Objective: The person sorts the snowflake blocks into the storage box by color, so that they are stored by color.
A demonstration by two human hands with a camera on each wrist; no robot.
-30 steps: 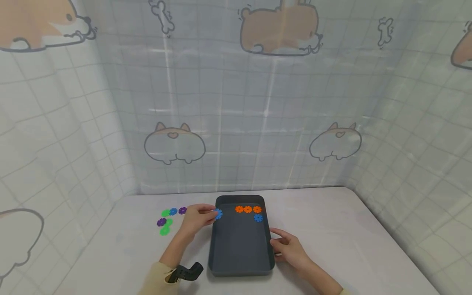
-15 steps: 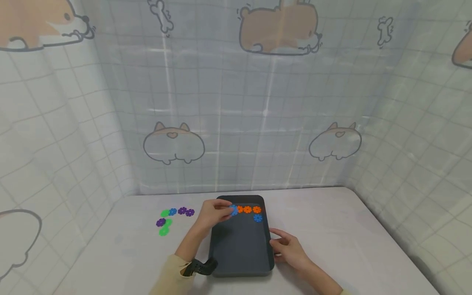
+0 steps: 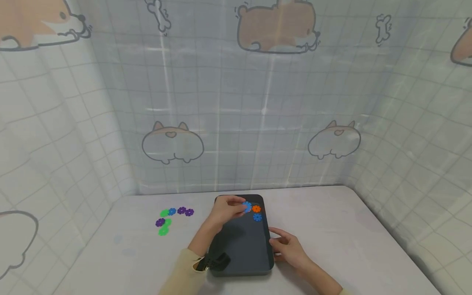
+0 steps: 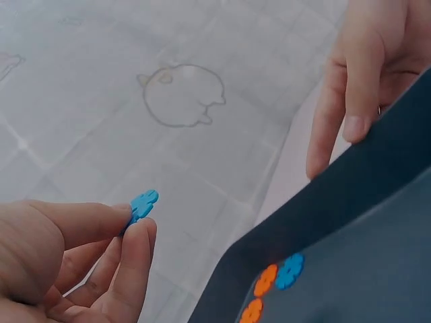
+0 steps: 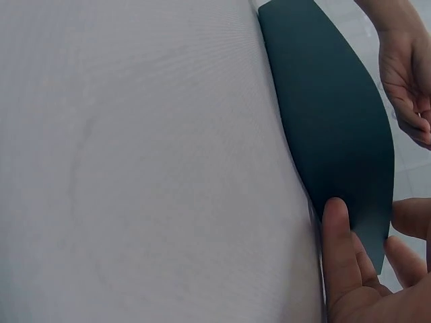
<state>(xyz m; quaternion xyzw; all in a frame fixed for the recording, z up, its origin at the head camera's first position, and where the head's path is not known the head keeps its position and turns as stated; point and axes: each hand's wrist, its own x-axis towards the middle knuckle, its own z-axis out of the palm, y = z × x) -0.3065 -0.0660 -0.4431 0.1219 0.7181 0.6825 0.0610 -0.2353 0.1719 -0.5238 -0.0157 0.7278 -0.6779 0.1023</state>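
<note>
Between thumb and fingertips, my left hand (image 3: 226, 209) pinches a blue snowflake building disc (image 4: 143, 204), raised above the far part of a dark grey tray (image 3: 245, 254). Under it in the tray lie an orange disc (image 3: 256, 209) and another blue disc (image 3: 257, 217). A second orange disc (image 4: 252, 312) shows in the left wrist view; in the head view the left hand and its disc cover that spot. My right hand (image 3: 291, 248) holds the tray's right side, with fingers against the outer wall (image 5: 323, 101) and fingertips at the rim.
Left of the tray, loose discs lie on the white tabletop (image 3: 332, 229): several green discs (image 3: 164, 231), purple discs (image 3: 189, 212) and a blue disc (image 3: 171, 211). A curtain (image 3: 258, 155) printed with cartoon dogs encloses the back and sides.
My left hand has carried the blue disc rightward from the tray's left rim, over the orange row, hiding part of it. The right hand stays on the tray's side.
</note>
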